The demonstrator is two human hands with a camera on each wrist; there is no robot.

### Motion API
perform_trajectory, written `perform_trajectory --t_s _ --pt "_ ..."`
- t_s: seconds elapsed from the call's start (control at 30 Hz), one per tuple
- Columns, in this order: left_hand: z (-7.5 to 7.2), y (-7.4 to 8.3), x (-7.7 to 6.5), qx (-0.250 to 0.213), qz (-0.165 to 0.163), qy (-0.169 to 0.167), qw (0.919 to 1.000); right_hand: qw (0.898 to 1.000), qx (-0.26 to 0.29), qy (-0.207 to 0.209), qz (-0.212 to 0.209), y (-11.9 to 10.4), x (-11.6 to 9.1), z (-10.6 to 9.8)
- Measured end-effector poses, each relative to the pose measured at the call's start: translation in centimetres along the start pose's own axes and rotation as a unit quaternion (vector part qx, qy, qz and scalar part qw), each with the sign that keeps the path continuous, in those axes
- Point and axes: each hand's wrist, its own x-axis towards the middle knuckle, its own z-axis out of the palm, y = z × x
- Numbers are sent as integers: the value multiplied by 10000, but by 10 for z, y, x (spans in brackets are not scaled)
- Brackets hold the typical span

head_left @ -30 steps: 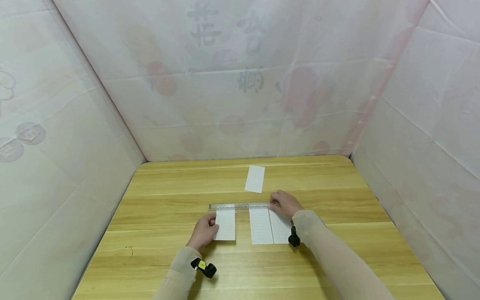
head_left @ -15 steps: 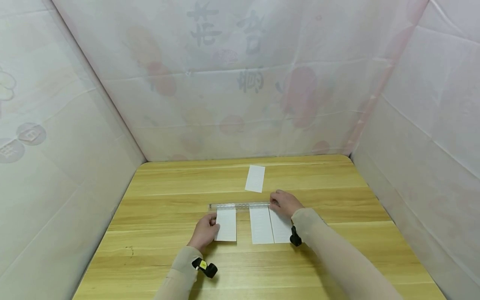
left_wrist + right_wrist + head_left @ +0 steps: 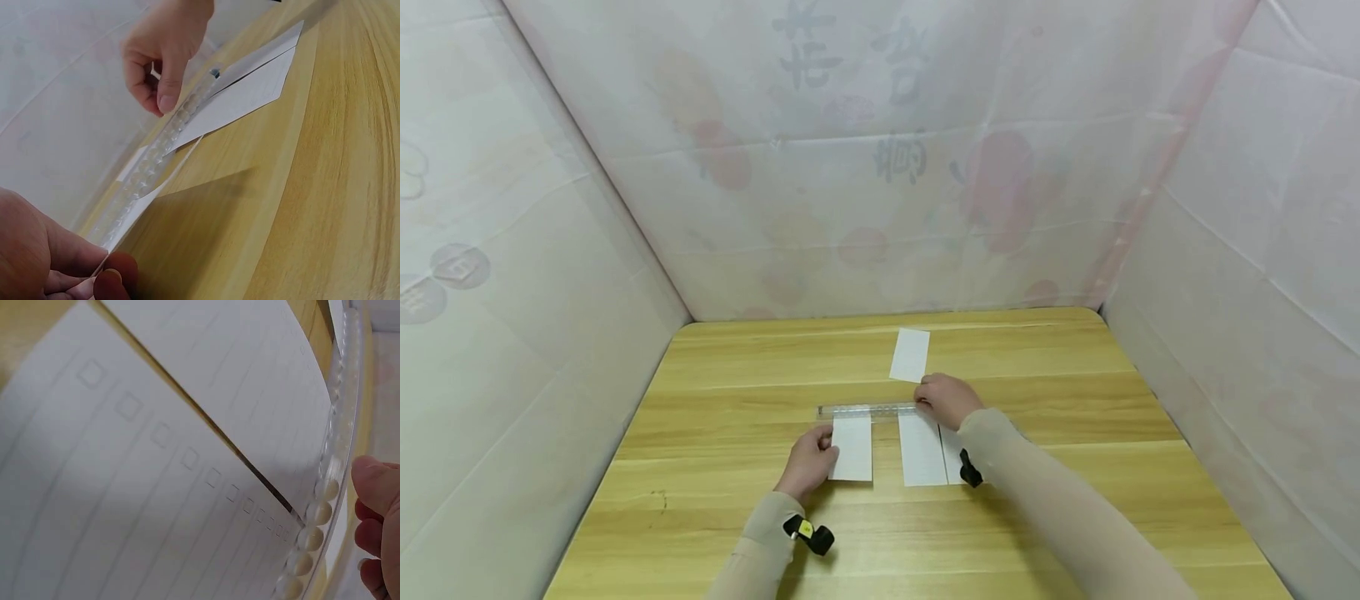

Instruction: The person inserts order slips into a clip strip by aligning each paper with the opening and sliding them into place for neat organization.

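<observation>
My left hand [image 3: 808, 461] pinches the left edge of a white paper sheet [image 3: 853, 450] between thumb and fingers. The sheet's far edge lies at a clear plastic binder strip [image 3: 147, 169] with a row of rounded loops. At the strip's right part, my right hand [image 3: 949, 400] has curled fingers, the thumb [image 3: 372, 481] right at the strip's outer edge. Two lined sheets lie side by side along the strip, a nearer-middle sheet [image 3: 922, 450] and a right sheet [image 3: 125, 475] printed with small squares. The right hand and sleeve cover part of the right sheet.
Beyond the strip, another white sheet [image 3: 910, 355] lies at a slant on the wooden table [image 3: 715, 517]. Bare wood shows between the left sheet and the middle one. Printed cloth walls [image 3: 865, 233] stand at the back and both sides.
My right hand has moved left along the strip, from its right end to above the middle sheet. The left hand stays on its sheet, nearly unmoved.
</observation>
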Motion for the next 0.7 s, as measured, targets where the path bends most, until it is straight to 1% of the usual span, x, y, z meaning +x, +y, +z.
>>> perform_trajectory --t_s 0.13,0.23,0.33,0.4,0.6,0.7 --pt "0 0 0 118 54 -1 9999 9998 53 -193 18 1 6 0" --pt "0 0 0 151 72 -14 9999 9988 161 -456 -1 3 10 -1" --pt "0 -1 0 105 59 -28 9999 9969 134 -770 0 3 14 -4" --pt "-1 -1 0 76 56 -45 9999 9952 69 -976 -12 1 17 -8" --pt "-1 -2 1 122 103 -59 9999 9863 -413 -1587 -197 -6 26 -15" --pt "-2 -1 1 139 75 -66 9999 9819 -655 -1758 -246 -9 29 -17"
